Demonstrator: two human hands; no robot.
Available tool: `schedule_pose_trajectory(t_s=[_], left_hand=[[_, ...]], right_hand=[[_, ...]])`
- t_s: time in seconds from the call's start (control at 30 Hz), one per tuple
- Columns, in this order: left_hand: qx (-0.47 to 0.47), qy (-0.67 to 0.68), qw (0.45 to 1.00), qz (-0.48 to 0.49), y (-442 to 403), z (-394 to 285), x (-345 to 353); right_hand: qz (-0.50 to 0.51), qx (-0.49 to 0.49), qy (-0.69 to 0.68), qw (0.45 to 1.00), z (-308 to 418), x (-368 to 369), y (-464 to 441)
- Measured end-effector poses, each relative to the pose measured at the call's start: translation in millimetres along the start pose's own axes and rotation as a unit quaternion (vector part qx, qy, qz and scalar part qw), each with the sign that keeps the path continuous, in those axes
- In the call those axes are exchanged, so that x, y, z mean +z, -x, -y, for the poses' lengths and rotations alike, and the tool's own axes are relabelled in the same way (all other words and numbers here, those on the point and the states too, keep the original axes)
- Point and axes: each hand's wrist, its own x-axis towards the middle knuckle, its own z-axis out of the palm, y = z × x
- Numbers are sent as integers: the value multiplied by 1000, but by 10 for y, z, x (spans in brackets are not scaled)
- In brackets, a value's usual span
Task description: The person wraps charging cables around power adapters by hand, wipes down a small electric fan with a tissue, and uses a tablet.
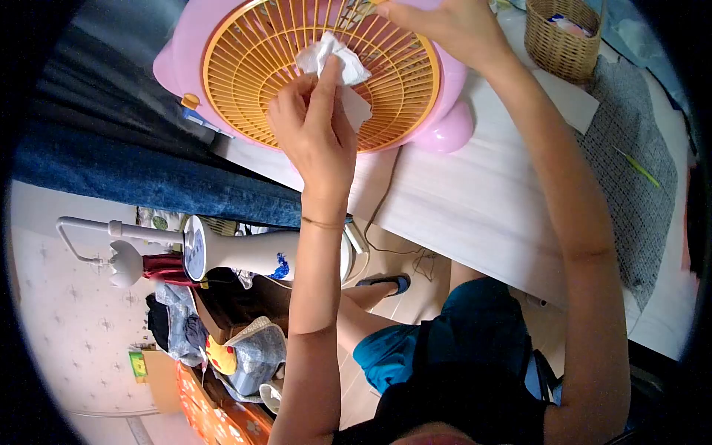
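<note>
A pink fan (452, 81) with a round yellow-orange grille (245, 89) lies tilted at the top of the view, its upper edge cut off. My left hand (315, 133) is closed on a crumpled white tissue (334, 59), which rests against the grille near its middle. A loose flap of the tissue hangs below my fingers. At the grille's upper right, my right hand (452, 30) grips the fan's edge, with fingertips on the yellow bars. Part of that hand lies beyond the frame.
The fan stands on a white-covered table (460, 200). A wicker basket (560, 41) and a grey woven mat (630, 148) lie to the right. A dark cord (386, 189) drops over the table edge. Left are a white pedestal (248, 252) and piled clothes (259, 363).
</note>
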Motion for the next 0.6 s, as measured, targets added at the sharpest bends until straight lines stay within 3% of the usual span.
schedule_pose_trajectory(t_s=[0.2, 0.3, 0.37, 0.47, 0.5, 0.6], left_hand=[[-30, 25, 998, 42, 108, -25, -109], [-20, 42, 998, -30, -118, -88, -106], [35, 47, 995, -83, -383, -145, -45], [76, -35, 996, -26, -611, -141, 124], [46, -54, 997, 35, -671, -267, 34], [26, -28, 999, 26, -664, -335, -13]], right_hand=[[6, 21, -6, 1000, 39, -10, -14], [-5, 25, 11, 1000, 37, 20, -9], [-12, 20, 2, 1000, -7, 33, 6], [-10, 42, -3, 999, 69, 32, 21], [-9, 54, -3, 999, 104, 28, 11], [-8, 31, 17, 999, 33, 27, -6]])
